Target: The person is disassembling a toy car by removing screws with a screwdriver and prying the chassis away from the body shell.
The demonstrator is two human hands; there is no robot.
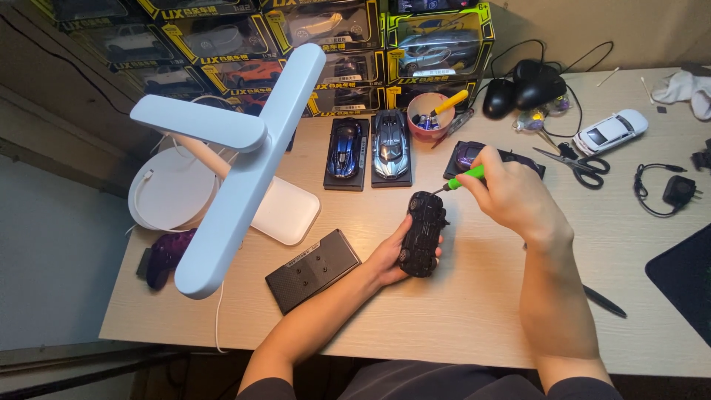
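My left hand [386, 257] cradles a black model car [423, 233], turned underside up, just above the wooden desk [474, 311]. My right hand [511, 196] grips a green-handled screwdriver [465, 177], its tip touching the car's upper end. A black rectangular display base [312, 270] lies on the desk left of my left hand. Behind my right hand a purple model car [468, 154] sits on its own black base.
A white desk lamp [244, 159] looms at the left. Two blue and silver model cars [368, 147] stand on bases at the back, beside a pink cup of tools [429, 117]. Scissors [581, 163], a white car [612, 130], computer mice [527, 87], and boxed cars [355, 44] surround.
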